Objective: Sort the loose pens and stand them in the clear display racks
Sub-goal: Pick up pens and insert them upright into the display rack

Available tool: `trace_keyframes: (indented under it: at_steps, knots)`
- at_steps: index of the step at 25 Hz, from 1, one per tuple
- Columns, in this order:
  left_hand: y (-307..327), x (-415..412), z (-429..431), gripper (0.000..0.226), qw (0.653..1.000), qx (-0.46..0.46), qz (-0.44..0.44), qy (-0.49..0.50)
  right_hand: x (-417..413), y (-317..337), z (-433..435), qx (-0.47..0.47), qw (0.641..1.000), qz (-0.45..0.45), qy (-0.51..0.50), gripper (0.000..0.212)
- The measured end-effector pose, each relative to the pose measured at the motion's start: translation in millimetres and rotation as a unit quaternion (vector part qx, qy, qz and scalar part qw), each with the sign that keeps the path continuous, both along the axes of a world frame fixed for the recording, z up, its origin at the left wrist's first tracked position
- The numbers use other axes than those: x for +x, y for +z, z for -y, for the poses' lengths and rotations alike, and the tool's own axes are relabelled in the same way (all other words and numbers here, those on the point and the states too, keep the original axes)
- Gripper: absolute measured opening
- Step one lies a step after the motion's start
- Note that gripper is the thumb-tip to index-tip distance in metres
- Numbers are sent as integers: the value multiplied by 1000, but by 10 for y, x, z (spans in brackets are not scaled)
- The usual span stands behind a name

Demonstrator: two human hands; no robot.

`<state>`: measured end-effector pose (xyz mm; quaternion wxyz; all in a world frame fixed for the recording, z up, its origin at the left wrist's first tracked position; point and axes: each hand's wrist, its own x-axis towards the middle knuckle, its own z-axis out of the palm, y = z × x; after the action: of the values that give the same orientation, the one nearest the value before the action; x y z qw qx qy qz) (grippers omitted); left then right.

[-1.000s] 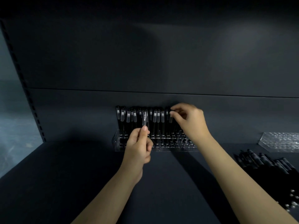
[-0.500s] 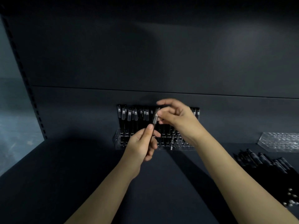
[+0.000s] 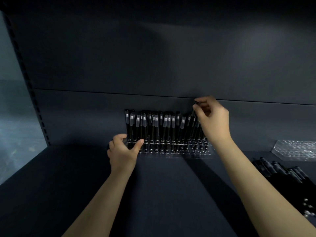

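At the back of a dark shelf (image 3: pixel 68 185), close to the back panel (image 3: pixel 153 65), a clear rack (image 3: pixel 172 150) is placed. Its rear rows are filled with standing pens (image 3: pixel 153 124), black with pale bands near the top. Most of them are upright and a few lean a little. The front rows of holes are seen to be free.

The left end of the rack is gripped by the left hand (image 3: pixel 122 151). The fingers are curled over the corner and the thumb (image 3: pixel 140 142) is pressed on the front edge.

Over the right part of the rack the right hand (image 3: pixel 212 120) is raised. One pen (image 3: pixel 192 117) is pinched at its top end between the thumb and the fingertips, while the other fingers are bent loosely. This pen is tilted, with its top towards the right and its lower end down among the pens on the right side of the rack. Whether the tip is already seated in a hole cannot be told, because it is hidden among the other barrels.

Further to the right, well apart from the first rack, a second rack (image 3: pixel 295 149) is laid on the shelf. In front of it a heap of loose pens (image 3: pixel 282 170) is spread along the right edge of the view, lying flat and touching each other.
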<state>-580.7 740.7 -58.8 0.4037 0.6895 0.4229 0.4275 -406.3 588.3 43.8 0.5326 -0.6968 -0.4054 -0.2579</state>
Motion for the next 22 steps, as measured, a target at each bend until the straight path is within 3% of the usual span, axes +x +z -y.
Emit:
trace_keyframes:
  at_steps: [8, 13, 16, 19, 21, 22]
  knots:
    - [2, 12, -3, 62, 1000, -18, 5, -1, 26, -39, 3, 14, 999, 21, -28, 11]
    - [-6, 38, -17, 64, 1000, -24, -10, 5, 50, -255, -79, -116, 991, 60, -32, 14]
    - [49, 37, 48, 65, 998, -29, -51, 22, 3, -203, -40, -124, 992, 26, -20, 19]
    - [157, 0, 239, 55, 979, 159, -107, 62, -48, -121, 129, -142, 990, -8, -5, 26]
    - [237, 9, 471, 41, 950, 296, -99, 19, -74, -56, 326, -173, 985, -9, -16, 21]
    - [267, 31, 630, 34, 941, 323, -98, -35, -71, -31, 466, -190, 981, -8, -26, 18]
